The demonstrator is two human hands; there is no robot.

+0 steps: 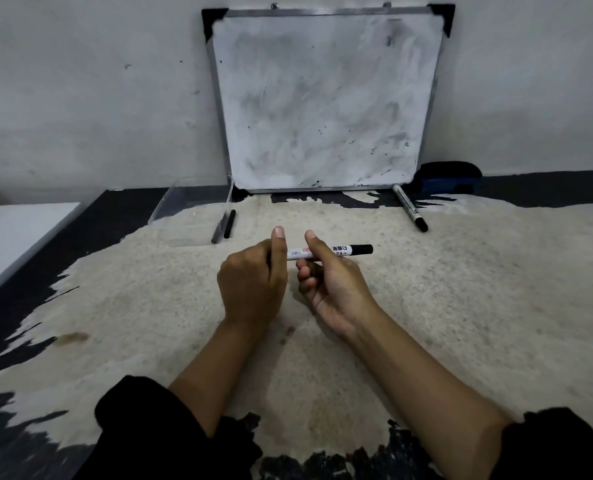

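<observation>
Both hands are on one marker (297, 253), held level between them. The left hand (252, 282) curls round one end and the right hand (333, 289) pinches the smooth white barrel, its black tip poking out past the thumb. It looks like a grip for working the cap. Beyond the hands a smeared, metal-framed whiteboard (322, 98) leans on the wall; beyond the right hand lies a spare marker (409, 207).

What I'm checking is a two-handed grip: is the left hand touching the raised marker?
Touching. The head view shows the left hand curled round one end of the marker, with no gap, while the right hand grips its middle.
</observation>
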